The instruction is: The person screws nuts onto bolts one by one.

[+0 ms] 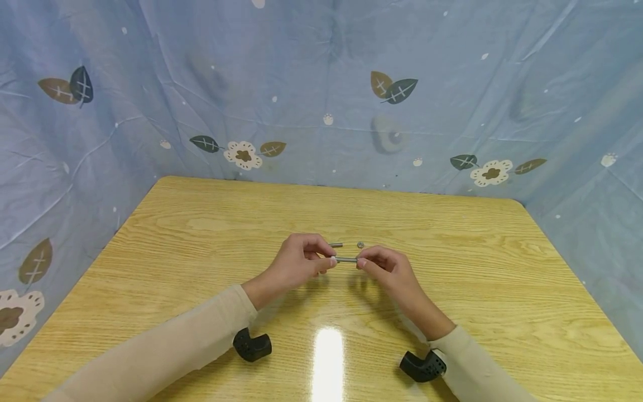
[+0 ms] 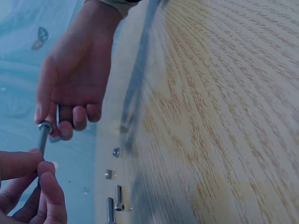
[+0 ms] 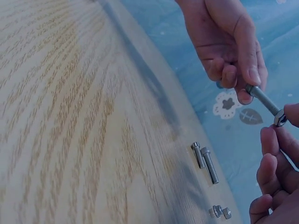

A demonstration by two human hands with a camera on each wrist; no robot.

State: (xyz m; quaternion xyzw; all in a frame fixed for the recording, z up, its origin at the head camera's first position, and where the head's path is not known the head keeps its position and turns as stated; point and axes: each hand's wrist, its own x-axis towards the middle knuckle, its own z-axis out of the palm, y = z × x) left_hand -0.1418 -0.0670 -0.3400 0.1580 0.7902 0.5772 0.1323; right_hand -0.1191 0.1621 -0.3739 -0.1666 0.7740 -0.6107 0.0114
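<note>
- Your left hand (image 1: 296,257) is pinching the head end of a silver threaded metal bolt (image 3: 265,99) above the yellow wood-grain desk (image 1: 452,240).
- Your right hand (image 1: 394,273) is pinching a silver hexagonal metal nut (image 3: 280,119) at its tip; whether threads are engaging, I cannot tell.
- Two loose silver cylinder-headed bolts (image 3: 210,165) and two loose silver metal nuts (image 3: 227,213) are lying unjoined on the desk, so most joining seems to be remaining.

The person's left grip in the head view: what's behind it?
Behind the left grip, part of a silver metal bolt shows on the yellow wood-grain table; its other end is covered.
</note>
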